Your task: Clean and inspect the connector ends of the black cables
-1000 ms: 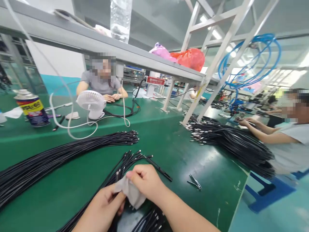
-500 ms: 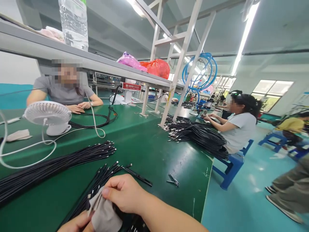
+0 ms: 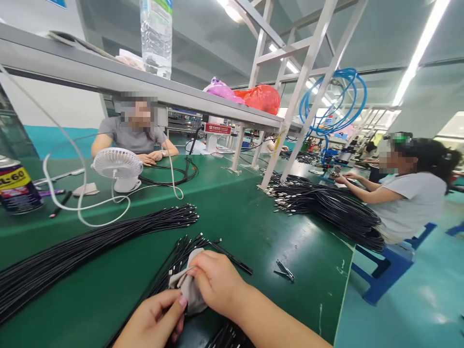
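My right hand (image 3: 219,282) is closed on a light grey cloth (image 3: 195,296), pinching a fold of it between thumb and fingers. Just below and to the left, my left hand (image 3: 154,316) is closed in a pinch at the cloth's lower left edge; what lies between those fingertips is hidden. Under and behind both hands runs a bundle of black cables (image 3: 159,275) with small metal plug ends. More black cables (image 3: 232,336) show below my right wrist. A larger cable bundle (image 3: 108,244) lies to the left on the green table (image 3: 250,222).
Nail clippers (image 3: 284,271) lie to the right. A white fan (image 3: 119,166), its cord and a spray can (image 3: 18,186) stand at the left. Co-workers sit across and at the right, beside a cable heap (image 3: 326,205). A shelf (image 3: 195,96) on white posts crosses above.
The view has swung left, bringing the spray can into sight. My left hand has come further into view, pinching beside the cloth. My right hand still holds the cloth.
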### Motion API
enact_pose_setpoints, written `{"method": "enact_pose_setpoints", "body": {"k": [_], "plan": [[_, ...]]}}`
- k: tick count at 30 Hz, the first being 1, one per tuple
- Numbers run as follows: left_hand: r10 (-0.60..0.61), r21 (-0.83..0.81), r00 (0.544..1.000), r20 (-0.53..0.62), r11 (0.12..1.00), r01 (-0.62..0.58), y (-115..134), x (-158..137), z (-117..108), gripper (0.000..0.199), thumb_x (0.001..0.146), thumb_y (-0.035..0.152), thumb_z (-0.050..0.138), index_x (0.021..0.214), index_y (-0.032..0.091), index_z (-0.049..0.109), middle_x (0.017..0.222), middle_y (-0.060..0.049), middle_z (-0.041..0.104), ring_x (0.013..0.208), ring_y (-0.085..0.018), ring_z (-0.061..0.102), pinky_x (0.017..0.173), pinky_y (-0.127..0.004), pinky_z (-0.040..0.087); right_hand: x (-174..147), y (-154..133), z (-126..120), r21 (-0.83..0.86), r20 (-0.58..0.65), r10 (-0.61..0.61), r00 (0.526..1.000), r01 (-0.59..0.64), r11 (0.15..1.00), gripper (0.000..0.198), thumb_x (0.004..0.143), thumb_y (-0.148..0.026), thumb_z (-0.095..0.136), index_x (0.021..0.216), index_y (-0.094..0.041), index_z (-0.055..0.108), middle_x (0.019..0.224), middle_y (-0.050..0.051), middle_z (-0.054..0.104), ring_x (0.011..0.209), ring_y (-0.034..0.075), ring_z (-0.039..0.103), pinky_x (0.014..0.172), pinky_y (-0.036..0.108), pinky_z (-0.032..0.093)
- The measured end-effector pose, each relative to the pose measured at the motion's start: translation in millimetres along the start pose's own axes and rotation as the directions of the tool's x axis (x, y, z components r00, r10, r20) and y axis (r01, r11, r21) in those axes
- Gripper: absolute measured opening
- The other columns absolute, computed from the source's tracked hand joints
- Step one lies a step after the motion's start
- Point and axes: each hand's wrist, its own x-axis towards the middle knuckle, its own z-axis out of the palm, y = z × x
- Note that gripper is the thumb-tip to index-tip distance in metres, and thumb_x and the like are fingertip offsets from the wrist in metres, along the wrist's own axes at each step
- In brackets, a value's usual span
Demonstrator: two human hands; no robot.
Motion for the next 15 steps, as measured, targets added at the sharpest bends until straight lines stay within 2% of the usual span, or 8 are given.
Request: {"method": "enact_pose_setpoints", "body": {"k": [3, 6, 8, 11, 15], "plan": [[0.003, -0.013, 1.0, 0.01, 1.0, -0.003, -7, 2, 1, 0.068, 0.041, 0.088, 0.056, 0.042, 0.02, 0.05, 0.044, 0.002, 0.044, 0.049, -0.014, 0.037, 0.053, -0.027, 0.032, 0, 1, -1, 0.218, 0.013, 0.112, 0.994, -0.112, 0.969, 0.013, 0.082, -0.017, 0.047, 0.075, -0.019, 0.058, 0.072, 0.001, 0.058, 0.069, 0.013, 0.052, 0.067, 0.024, 0.042], [0.014, -0.038, 1.0, 0.028, 0.999, -0.013, -20, 6, -1, 0.065, 0.047, 0.084, 0.058, 0.045, 0.02, 0.052, 0.047, 0.002, 0.045, 0.051, -0.014, 0.039, 0.054, -0.027, 0.033, 3, 5, -2, 0.467, 0.179, 0.295, 0.939, -0.345, 0.814, 0.011, 0.078, -0.014, 0.051, 0.078, -0.018, 0.061, 0.074, -0.001, 0.058, 0.069, 0.012, 0.051, 0.066, 0.024, 0.04], [0.015, -0.042, 0.999, 0.042, 0.999, -0.013, -24, 8, -2, 0.063, 0.049, 0.083, 0.058, 0.048, 0.02, 0.054, 0.048, 0.002, 0.046, 0.051, -0.014, 0.039, 0.054, -0.027, 0.033, 4, 10, -3, 0.54, 0.3, 0.339, 0.892, -0.452, 0.71, 0.009, 0.077, -0.016, 0.053, 0.08, -0.017, 0.061, 0.072, -0.001, 0.057, 0.064, 0.011, 0.05, 0.062, 0.023, 0.04], [0.027, -0.035, 0.998, 0.05, 0.999, -0.025, -21, 8, -3, 0.062, 0.051, 0.081, 0.059, 0.051, 0.019, 0.056, 0.049, 0.002, 0.047, 0.051, -0.014, 0.04, 0.054, -0.027, 0.033, 6, 16, -5, 0.57, 0.377, 0.332, 0.864, -0.499, 0.653, 0.007, 0.076, -0.019, 0.057, 0.079, -0.016, 0.061, 0.069, -0.001, 0.058, 0.061, 0.01, 0.051, 0.06, 0.023, 0.04], [0.032, -0.061, 0.999, 0.039, 0.998, -0.029, -9, 2, -1, 0.059, 0.05, 0.078, 0.062, 0.05, 0.019, 0.056, 0.047, 0.003, 0.045, 0.049, -0.013, 0.038, 0.053, -0.027, 0.033, 6, 14, -6, 0.583, 0.375, 0.33, 0.866, -0.497, 0.643, 0.007, 0.076, -0.018, 0.056, 0.079, -0.016, 0.061, 0.067, -0.002, 0.057, 0.059, 0.008, 0.049, 0.058, 0.021, 0.039]]}}
